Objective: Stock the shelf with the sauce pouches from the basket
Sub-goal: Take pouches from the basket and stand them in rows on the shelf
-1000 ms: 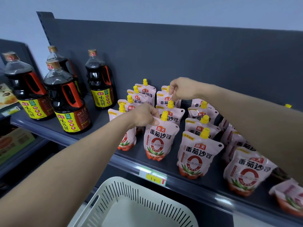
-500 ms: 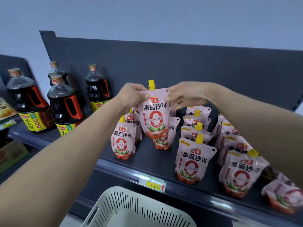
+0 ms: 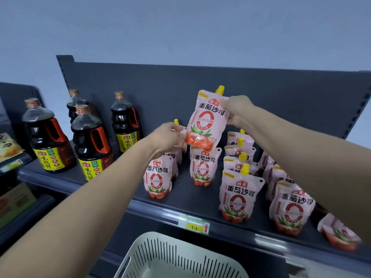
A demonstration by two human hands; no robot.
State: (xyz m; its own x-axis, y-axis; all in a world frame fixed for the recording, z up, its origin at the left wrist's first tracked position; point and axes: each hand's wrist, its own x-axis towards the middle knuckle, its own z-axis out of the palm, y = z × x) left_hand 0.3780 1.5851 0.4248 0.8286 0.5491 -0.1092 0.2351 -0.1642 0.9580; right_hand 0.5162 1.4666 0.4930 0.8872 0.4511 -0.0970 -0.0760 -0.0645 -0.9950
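Placing step: pouch is up over the shelf, right hand fingers clamped on its top corner. Left hand curls at its lower edge, grip unclear. Next, I'd say, set it down upright in the row.

Soft, even, cool light, with only faint shadows on the shelf. Wide-angle distortion bows its front edge, the pouch at its right end is smeared, and small highlights glint on the soy sauce bottles.

bottles left of pouches on shelf
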